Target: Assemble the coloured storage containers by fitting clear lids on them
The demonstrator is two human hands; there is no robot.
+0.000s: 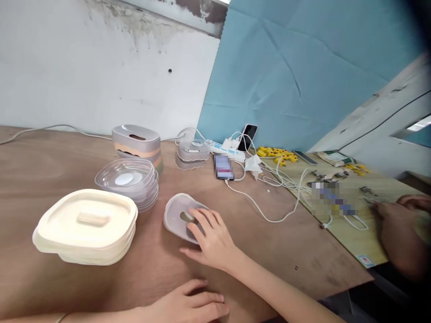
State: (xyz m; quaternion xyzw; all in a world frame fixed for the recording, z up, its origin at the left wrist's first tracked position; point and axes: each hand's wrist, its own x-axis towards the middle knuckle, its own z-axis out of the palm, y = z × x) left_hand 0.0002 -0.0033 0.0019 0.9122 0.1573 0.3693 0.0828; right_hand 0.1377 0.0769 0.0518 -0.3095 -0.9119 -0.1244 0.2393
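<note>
A grey oval plastic tissue box with a slot in its top stands on the brown table. My right hand rests over its right side, fingers spread across the top near the slot and covering part of it. The thumb is stretched out at the near side, not wrapped around the box. Closer to me, my left hand lies on the table with fingers apart and nothing in it. Left of the box are a stack of cream lids and a stack of clear plastic lids.
Grey and peach oval boxes are stacked near the wall, beside small clear containers. A power strip, phones and white cables lie at the back right. Another person's hand is over the adjoining table, near yellow parts.
</note>
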